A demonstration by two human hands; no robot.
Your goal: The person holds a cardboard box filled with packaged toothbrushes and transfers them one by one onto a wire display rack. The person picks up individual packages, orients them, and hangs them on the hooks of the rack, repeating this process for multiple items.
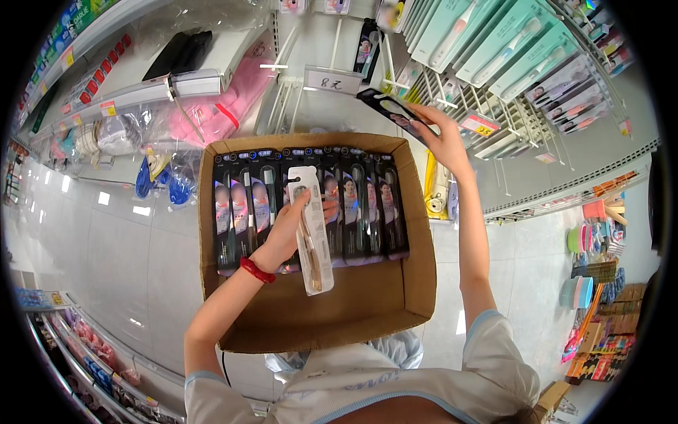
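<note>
My left hand [288, 225], with a red bracelet on its wrist, holds a white-backed toothbrush pack [317, 265] under the thumb, over the open cardboard box [318, 331]. Rows of black toothbrush packs [349, 212] stand in the box's far part; the left fingers reach among them. My right hand [437, 135] is raised beyond the box's far right corner and pinches a black toothbrush pack [389, 114], tilted near the display hooks. Behind it, another black pack [366, 50] hangs by a handwritten price sign [332, 80].
Green toothbrush packs [450, 32] hang on hooks at the upper right, above a price tag [479, 125]. A shelf with pink bagged goods [212, 114] juts out at the upper left. Another shelf [95, 365] stands at the lower left. Plastic basins [577, 291] are at the right.
</note>
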